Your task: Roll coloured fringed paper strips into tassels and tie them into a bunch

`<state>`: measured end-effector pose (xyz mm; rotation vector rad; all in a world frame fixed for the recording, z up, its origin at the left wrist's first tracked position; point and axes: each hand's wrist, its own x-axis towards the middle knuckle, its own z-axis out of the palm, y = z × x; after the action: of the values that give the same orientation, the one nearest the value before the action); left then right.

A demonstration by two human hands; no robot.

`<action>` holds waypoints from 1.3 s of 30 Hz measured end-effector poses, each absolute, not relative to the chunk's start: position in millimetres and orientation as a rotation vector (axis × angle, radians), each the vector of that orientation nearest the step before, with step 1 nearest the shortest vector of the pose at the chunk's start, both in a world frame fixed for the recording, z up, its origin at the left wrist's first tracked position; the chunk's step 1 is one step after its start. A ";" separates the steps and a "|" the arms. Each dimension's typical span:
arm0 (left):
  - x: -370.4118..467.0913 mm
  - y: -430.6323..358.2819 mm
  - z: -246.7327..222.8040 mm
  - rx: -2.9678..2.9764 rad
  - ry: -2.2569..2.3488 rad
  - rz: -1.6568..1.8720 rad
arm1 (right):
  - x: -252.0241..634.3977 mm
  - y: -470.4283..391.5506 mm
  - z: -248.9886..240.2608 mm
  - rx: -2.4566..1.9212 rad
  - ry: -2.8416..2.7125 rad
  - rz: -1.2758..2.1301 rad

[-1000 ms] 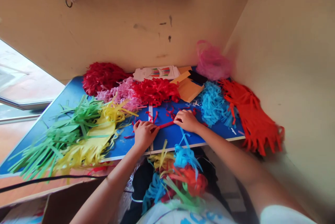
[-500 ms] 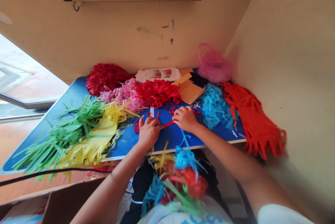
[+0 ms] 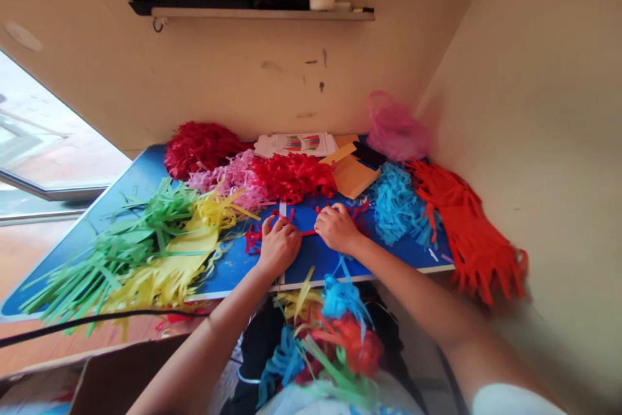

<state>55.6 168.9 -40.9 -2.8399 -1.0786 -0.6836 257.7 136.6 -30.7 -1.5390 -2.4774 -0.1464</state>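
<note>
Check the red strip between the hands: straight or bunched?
Straight where visible: the red strip spans the gap between the left hand and right hand in a line. Can't tell under the fingers.

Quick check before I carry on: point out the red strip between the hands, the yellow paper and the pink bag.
Red strip (image 3: pixel 308 232): head view, on its short visible stretch.
Yellow paper (image 3: pixel 198 232): head view, on its broad flat part.
Pink bag (image 3: pixel 396 133): head view, on its body.
</note>
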 end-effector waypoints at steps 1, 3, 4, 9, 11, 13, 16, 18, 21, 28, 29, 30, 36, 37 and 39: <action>55.9 168.2 -41.2 -2.839 -1.083 -0.695 | 254.3 134.5 -30.7 -1.504 -2.483 -0.170; 55.9 166.8 -41.3 -2.845 -1.095 -0.693 | 249.9 131.5 -32.6 -1.449 -2.502 -0.198; 55.3 166.3 -41.1 -2.849 -1.108 -0.677 | 250.0 130.5 -34.5 -1.447 -2.507 -0.192; 46.1 166.0 -41.6 -2.860 -1.200 -0.519 | 273.1 128.6 -45.0 -1.560 -2.380 -0.012; 42.7 166.3 -43.7 -2.869 -1.247 -0.484 | 282.2 129.3 -47.5 -1.605 -2.285 0.119; 41.9 166.6 -46.4 -2.866 -1.310 -0.474 | 285.6 131.2 -48.7 -1.658 -2.208 0.233; 46.1 168.2 -48.9 -2.833 -1.388 -0.449 | 281.7 136.1 -48.1 -1.725 -2.153 0.287; 50.4 170.2 -48.2 -2.809 -1.421 -0.435 | 276.8 139.2 -46.0 -1.770 -2.130 0.277; 54.5 173.2 -43.7 -2.798 -1.435 -0.443 | 271.2 140.5 -40.7 -1.806 -2.125 0.253; 55.3 168.3 -39.3 -2.923 -0.992 -0.499 | 271.2 133.8 -32.9 -1.455 -2.495 -0.151; 57.6 167.9 -40.6 -2.913 -0.974 -0.516 | 270.3 134.7 -33.7 -1.420 -2.531 -0.209; 60.7 168.3 -42.2 -2.905 -0.969 -0.533 | 268.9 136.4 -35.1 -1.410 -2.551 -0.246; 76.0 176.2 -42.5 -2.863 -1.004 -0.609 | 256.9 142.9 -36.8 -1.561 -2.461 -0.174; 73.7 174.9 -38.1 -2.857 -1.002 -0.615 | 255.5 139.1 -31.3 -1.564 -2.458 -0.180; 63.5 167.1 -23.8 -2.832 -0.977 -0.680 | 253.2 125.4 -13.1 -1.545 -2.398 -0.144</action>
<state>63.5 167.1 -23.8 -2.8322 -0.9768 -0.6798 253.2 125.4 -13.1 -1.5447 -2.3980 -0.1443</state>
